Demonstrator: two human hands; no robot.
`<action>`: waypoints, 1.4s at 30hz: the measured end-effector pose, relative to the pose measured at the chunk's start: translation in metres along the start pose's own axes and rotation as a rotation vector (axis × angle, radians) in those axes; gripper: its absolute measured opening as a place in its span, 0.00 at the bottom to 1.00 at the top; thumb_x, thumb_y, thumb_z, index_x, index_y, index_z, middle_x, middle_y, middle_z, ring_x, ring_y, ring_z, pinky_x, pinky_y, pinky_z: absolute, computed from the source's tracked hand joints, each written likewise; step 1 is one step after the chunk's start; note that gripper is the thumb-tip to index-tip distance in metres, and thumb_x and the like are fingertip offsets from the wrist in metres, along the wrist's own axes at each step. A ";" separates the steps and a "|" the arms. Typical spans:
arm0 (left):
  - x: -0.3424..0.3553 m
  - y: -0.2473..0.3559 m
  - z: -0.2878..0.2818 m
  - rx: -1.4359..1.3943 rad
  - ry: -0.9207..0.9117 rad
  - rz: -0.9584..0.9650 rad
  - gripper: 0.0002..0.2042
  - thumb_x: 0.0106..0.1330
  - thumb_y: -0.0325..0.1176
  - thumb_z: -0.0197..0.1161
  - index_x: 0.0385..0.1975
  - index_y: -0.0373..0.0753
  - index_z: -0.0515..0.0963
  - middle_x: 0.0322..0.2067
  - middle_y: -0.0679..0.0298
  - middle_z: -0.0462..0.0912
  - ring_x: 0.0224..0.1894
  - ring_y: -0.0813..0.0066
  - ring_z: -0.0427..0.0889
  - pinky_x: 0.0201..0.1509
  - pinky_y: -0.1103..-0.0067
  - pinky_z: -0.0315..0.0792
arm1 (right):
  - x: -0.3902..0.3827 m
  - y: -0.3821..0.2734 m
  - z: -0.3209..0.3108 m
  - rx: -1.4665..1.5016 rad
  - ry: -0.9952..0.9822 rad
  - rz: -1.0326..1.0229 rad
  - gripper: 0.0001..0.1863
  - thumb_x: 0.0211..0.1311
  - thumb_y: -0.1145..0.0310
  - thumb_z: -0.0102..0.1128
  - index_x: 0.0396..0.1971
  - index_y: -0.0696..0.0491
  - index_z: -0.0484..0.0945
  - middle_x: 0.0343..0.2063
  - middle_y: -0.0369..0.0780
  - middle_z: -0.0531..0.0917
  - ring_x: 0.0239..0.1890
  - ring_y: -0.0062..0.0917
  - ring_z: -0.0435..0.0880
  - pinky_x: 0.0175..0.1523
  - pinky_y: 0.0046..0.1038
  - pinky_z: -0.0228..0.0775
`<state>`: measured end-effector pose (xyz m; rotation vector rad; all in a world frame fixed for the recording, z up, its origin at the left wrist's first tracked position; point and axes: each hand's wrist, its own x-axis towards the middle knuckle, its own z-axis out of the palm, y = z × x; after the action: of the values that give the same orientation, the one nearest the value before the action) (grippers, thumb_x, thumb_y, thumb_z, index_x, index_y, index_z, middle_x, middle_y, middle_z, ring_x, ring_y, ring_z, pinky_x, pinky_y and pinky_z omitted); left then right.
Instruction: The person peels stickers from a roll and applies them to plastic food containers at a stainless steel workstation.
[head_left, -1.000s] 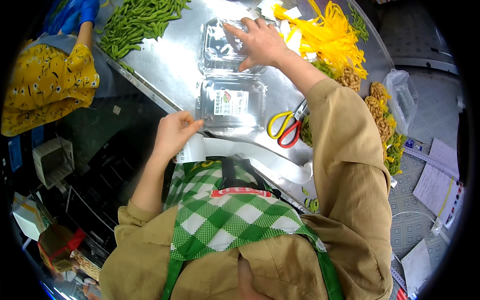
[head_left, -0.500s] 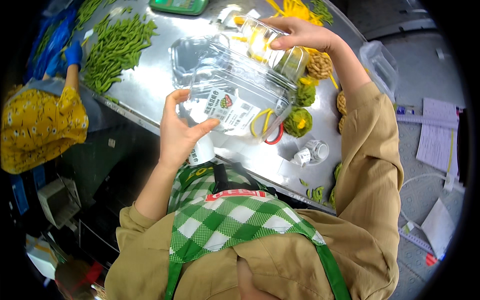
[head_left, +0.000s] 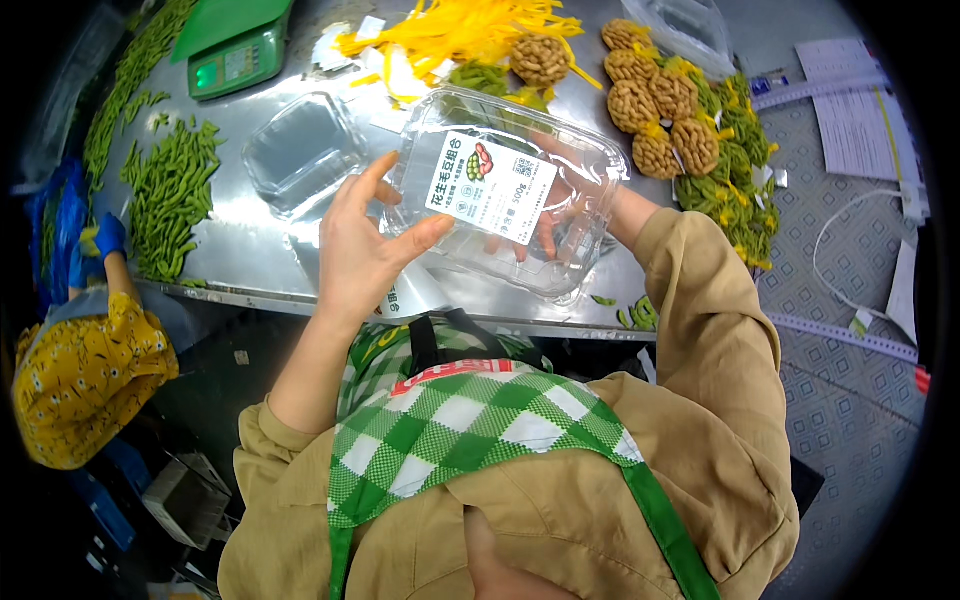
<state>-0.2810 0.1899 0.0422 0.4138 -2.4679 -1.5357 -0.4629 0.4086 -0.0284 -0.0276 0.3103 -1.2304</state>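
- Left grip [head_left: 362,240] is closed on the left edge of a clear plastic container [head_left: 575,160], held over the table [head_left: 285,240].
- Right grip [head_left: 560,208] is seen through the clear plastic; whether anything is clasped by it cannot be told.
- A white label [head_left: 492,187] is stuck on the container.
- Beyond, another clear tray [head_left: 303,155], yellow strips [head_left: 465,38] and peanut bundles [head_left: 655,100] are laid out.
- Green pods [head_left: 170,195] are heaped farther left, near a green scale [head_left: 238,65].
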 end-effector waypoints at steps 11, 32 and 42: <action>0.000 0.019 0.043 0.069 -0.224 0.098 0.38 0.42 0.46 0.75 0.51 0.29 0.71 0.31 0.58 0.74 0.36 0.66 0.74 0.42 0.74 0.68 | -0.051 0.070 -0.010 0.136 0.039 -0.225 0.51 0.52 0.26 0.35 0.65 0.51 0.51 0.48 0.77 0.60 0.39 0.69 0.74 0.27 0.50 0.79; -0.048 -0.054 0.060 -0.867 -0.423 -0.520 0.31 0.68 0.55 0.46 0.59 0.33 0.61 0.37 0.58 0.78 0.30 0.74 0.81 0.28 0.82 0.76 | -0.090 0.027 0.060 -2.241 1.689 -0.573 0.48 0.36 0.43 0.71 0.62 0.42 0.63 0.53 0.46 0.71 0.54 0.39 0.71 0.54 0.37 0.67; -0.069 -0.071 0.040 -0.947 -0.281 -0.692 0.22 0.66 0.44 0.56 0.54 0.38 0.67 0.41 0.60 0.78 0.29 0.83 0.78 0.30 0.86 0.74 | -0.018 -0.055 0.047 -2.248 1.638 -0.705 0.47 0.37 0.42 0.71 0.59 0.47 0.66 0.52 0.47 0.72 0.54 0.41 0.71 0.56 0.39 0.65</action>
<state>-0.2201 0.2169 -0.0405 0.9387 -1.4613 -2.9318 -0.5072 0.3996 0.0313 -1.1503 3.1339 -0.5765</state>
